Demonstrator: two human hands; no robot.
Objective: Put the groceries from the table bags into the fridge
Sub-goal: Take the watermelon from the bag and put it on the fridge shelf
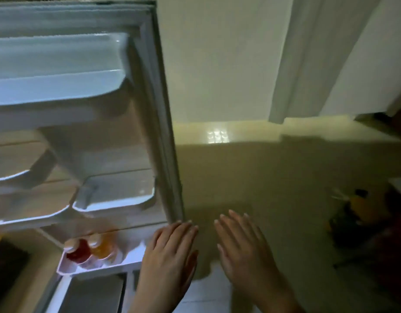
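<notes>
Standing before the open white fridge door [86, 105], I note its moulded white plastic shelves facing me, its grey-gasketed edge upright at centre. Beyond it lie a pale cream wall [217, 59] and a beige tiled floor [274, 177]. At far right, blurred, a dark heap with something yellow [360, 213] sits low; I cannot tell what it is. My left hand [170, 251] is flat, fingers straight and together, fingertips at the door's lower edge. My right hand [242, 245] hovers beside it, fingers straight, holding nothing. In the lowest door rack stand a red bottle [78, 253] and an orange bottle [102, 246], touching.
</notes>
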